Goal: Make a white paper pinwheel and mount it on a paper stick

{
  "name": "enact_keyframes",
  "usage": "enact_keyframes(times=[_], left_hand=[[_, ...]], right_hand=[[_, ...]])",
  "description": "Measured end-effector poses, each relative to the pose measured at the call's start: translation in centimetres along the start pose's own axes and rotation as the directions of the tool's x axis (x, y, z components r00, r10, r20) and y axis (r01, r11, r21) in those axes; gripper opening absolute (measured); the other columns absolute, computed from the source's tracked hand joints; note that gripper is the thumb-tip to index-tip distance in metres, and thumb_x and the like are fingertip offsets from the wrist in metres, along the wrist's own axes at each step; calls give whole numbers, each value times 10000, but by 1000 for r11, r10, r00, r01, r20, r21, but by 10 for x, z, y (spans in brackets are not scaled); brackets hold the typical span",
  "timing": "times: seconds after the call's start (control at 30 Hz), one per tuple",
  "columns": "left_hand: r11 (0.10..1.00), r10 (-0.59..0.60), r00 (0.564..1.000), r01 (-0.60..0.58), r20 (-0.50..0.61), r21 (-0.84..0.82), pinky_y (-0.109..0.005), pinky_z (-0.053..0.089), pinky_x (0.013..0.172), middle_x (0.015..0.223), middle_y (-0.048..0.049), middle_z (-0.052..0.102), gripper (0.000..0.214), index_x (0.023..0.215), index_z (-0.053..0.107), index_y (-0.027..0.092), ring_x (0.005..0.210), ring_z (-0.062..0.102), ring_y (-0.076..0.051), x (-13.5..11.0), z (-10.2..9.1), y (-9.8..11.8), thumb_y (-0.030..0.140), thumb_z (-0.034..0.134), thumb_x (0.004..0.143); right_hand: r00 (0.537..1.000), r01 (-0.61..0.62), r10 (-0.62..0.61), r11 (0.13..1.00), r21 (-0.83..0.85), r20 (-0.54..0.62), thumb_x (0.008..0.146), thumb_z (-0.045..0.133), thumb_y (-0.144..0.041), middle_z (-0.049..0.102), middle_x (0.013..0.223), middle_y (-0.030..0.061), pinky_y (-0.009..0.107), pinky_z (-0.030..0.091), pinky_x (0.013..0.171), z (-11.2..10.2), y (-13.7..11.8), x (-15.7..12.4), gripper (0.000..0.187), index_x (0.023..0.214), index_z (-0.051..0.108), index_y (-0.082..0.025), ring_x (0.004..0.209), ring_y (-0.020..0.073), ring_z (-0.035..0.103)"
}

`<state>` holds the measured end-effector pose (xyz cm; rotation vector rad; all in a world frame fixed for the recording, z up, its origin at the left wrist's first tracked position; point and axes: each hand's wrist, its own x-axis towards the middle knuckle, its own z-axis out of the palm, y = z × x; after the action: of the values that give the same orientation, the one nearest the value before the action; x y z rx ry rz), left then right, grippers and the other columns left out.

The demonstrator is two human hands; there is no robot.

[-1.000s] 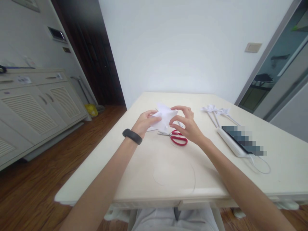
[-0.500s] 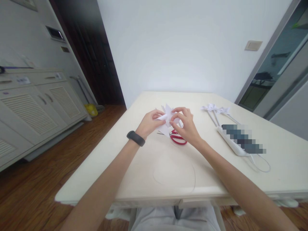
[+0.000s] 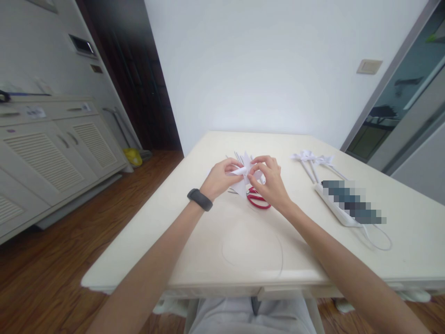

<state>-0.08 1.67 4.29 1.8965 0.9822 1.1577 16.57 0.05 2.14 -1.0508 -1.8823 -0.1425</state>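
Between my hands, above the table, is a white paper pinwheel [image 3: 239,187] with pointed blades. My left hand [image 3: 219,178], with a dark band at the wrist, pinches a rolled or folded part of the paper from the left. On the other side, my right hand [image 3: 271,182] has thumb and forefinger closed on the paper near its centre. Fingers hide part of the middle. Just below lie red-handled scissors [image 3: 259,204], their tips pointing left. Several thin sticks [image 3: 237,157] show behind the paper, partly covered.
To the right, finished-looking white paper pinwheels [image 3: 307,157] on sticks lean by a white elongated object [image 3: 335,208] with a cable [image 3: 381,249]; a blurred patch covers its top. The cream table [image 3: 149,246] meets a white wall behind.
The view has shifted slightly. Both hands keep their hold on the pinwheel, which has turned a little; my fingers have moved only slightly.
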Motion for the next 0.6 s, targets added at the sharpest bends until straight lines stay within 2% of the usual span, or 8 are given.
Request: enact_keyframes(times=[0.6], left_hand=[[998, 60, 998, -60, 6, -6, -259, 466, 669, 889, -34, 629, 195, 871, 574, 173, 864, 602, -191, 1, 1, -3, 204, 598, 680]], right_hand=[[1000, -14, 14, 1000, -20, -2, 787, 564, -209, 536, 1051, 44, 373, 312, 863, 1, -1, 0, 13, 787, 556, -220, 1042, 217, 456]])
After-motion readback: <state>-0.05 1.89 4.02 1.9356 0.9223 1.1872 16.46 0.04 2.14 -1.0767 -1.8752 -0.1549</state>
